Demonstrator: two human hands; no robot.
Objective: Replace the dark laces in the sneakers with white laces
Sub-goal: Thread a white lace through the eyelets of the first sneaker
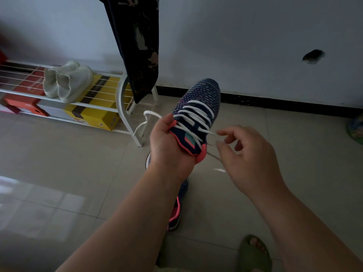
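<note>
A dim room with pale floor tiles [64, 173] and a plain wall with a dark skirting line along its foot. Held up over the floor, in mid-air, is a navy knit sneaker [198, 107] with coloured flecks, a coral collar and a teal patch on its tongue. A white lace [196, 116] already crosses in rows up its front. The left hand [167, 146] grips the shoe from the heel side, fingers curled round the collar; one loose end of the lace loops out to the left of that hand. The right hand [241, 152] sits just beside the shoe's other side, finger and thumb pinched on the other lace end, which is blurred and trails down below it.

Under the left forearm a second sneaker [177, 211] of the same make lies on the tiles, mostly hidden by the arm. A foot in a green slipper [254, 254] shows near the bottom edge.

To the left stands a white wire shoe rack [121, 99]. A pair of white shoes [66, 81] rests on its top shelf; below are a yellow box [92, 112] and a red box [23, 101]. A dark patterned cloth [137, 42] hangs down by the rack's end.
</note>
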